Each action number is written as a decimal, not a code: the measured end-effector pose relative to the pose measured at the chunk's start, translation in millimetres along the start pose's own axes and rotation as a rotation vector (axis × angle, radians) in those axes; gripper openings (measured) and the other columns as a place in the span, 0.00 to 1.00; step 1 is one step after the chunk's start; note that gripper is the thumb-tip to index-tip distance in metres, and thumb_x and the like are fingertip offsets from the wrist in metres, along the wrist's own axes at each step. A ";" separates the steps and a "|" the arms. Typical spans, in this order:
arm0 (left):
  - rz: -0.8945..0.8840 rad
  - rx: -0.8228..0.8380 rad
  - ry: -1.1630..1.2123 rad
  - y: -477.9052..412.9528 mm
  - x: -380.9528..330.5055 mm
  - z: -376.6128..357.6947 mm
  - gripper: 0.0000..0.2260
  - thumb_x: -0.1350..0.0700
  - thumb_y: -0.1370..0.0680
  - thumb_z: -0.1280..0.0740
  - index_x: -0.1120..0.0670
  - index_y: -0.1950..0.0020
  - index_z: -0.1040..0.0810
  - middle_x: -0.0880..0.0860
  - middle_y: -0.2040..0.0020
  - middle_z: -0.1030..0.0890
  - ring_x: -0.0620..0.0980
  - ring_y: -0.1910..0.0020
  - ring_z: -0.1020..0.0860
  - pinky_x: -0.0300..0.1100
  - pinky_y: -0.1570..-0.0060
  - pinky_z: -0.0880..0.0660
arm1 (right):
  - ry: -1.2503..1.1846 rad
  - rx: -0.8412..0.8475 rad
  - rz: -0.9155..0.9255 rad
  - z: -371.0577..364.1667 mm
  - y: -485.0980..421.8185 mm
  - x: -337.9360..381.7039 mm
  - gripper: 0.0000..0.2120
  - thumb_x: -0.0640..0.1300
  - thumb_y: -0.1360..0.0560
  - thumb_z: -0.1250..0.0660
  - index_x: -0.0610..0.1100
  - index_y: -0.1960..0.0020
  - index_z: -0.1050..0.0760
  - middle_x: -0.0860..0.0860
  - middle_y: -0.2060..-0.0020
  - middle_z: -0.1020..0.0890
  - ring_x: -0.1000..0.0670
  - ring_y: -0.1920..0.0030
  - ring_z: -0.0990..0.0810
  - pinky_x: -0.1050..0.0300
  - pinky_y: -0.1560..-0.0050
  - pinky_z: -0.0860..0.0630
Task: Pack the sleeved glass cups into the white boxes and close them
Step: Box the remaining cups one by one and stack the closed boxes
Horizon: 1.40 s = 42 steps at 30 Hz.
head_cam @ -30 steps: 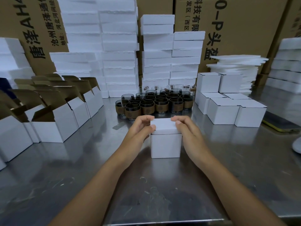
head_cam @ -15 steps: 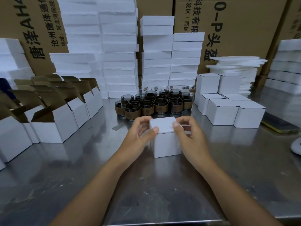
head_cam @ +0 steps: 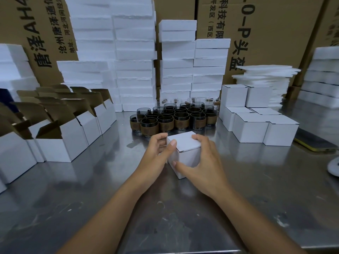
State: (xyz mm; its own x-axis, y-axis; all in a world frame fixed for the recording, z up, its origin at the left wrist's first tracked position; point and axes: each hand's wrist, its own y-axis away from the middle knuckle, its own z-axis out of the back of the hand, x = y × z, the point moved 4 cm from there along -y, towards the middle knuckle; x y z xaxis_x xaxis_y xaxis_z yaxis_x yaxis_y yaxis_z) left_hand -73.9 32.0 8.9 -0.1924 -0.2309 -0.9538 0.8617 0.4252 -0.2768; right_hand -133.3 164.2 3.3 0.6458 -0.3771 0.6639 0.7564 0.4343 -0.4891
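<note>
The white box (head_cam: pixel 183 143) is sitting closed on the surface (head_cam: pixel 91 198), now turned corner-on where a moment ago it was facing squarely. Both hands are grasping it, the left hand (head_cam: pixel 158 151) round its left side, the right hand (head_cam: pixel 204 163) round its right. It is probably heading for the closed boxes (head_cam: pixel 256 125) at right. The sleeved cups (head_cam: pixel 174 119) are waiting just behind, open boxes (head_cam: pixel 60 140) at left; nothing is blocking the path.

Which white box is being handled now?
The closed box in front of the cups, held between left hand and right hand; other closed boxes stacked at right, open boxes at left.
</note>
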 end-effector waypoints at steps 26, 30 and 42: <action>0.028 -0.192 -0.035 -31.7 30.3 10.5 0.06 0.59 0.23 0.35 0.49 0.54 0.21 0.51 0.60 0.18 0.46 0.61 0.20 0.40 0.59 0.27 | 0.109 -0.386 -0.239 183.3 -160.7 -103.3 0.37 0.54 0.36 0.22 0.46 0.33 0.34 0.46 0.38 0.27 0.45 0.38 0.28 0.53 0.44 0.30; 0.033 -0.215 -0.024 -38.7 37.4 13.1 0.07 0.62 0.24 0.34 0.51 0.56 0.20 0.54 0.61 0.19 0.46 0.64 0.20 0.45 0.60 0.27 | 0.137 -0.394 -0.334 194.9 -175.4 -142.6 0.39 0.52 0.37 0.21 0.45 0.32 0.35 0.43 0.36 0.29 0.42 0.37 0.29 0.46 0.38 0.29; 0.006 -0.210 -0.020 -41.3 40.5 12.1 0.08 0.66 0.25 0.34 0.53 0.58 0.21 0.52 0.65 0.20 0.47 0.67 0.21 0.45 0.62 0.27 | 0.123 -0.418 -0.361 178.3 -189.5 -164.6 0.36 0.49 0.34 0.23 0.47 0.31 0.37 0.44 0.32 0.35 0.42 0.35 0.31 0.48 0.38 0.33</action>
State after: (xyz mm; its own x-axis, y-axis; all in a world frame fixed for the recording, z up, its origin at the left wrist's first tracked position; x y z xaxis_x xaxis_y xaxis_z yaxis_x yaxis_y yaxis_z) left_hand -111.6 -5.5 -16.9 -0.1762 -0.2441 -0.9536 0.7456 0.5994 -0.2912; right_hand -401.4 289.9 87.6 0.3270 -0.5451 0.7720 0.8921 -0.0913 -0.4424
